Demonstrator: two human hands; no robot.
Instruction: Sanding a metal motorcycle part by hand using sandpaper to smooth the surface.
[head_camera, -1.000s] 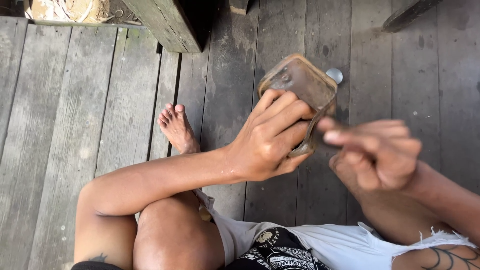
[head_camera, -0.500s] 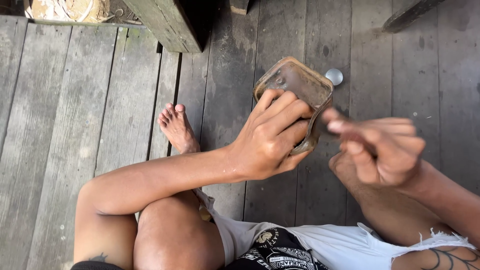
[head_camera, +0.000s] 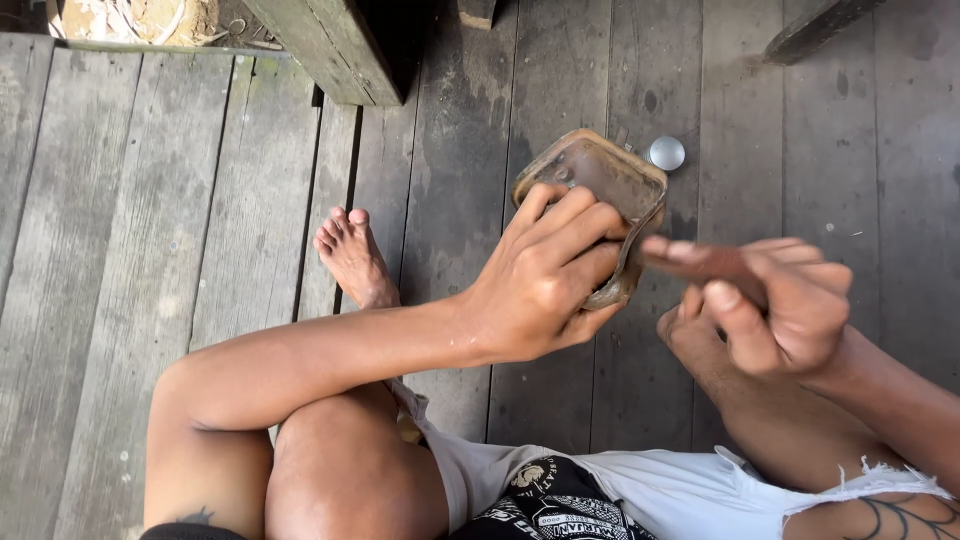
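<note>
Presently, person seated on plank floor (head_camera: 150, 200), bare foot (head_camera: 352, 255) out ahead. Left hand (head_camera: 545, 275) clamps brown flat rounded-corner piece (head_camera: 600, 180), fingers wrapped over its near face, piece tilted up off floor. Right hand (head_camera: 780, 300) just beside piece, fingers curled shut around thin brown strip (head_camera: 690, 257), its tip meeting piece's right edge. Small silver cap (head_camera: 666, 153) lies on floor just beyond piece. Judged step: working strip against edge. Next move calls for steady left grip, controlled right-hand stroke.
</note>
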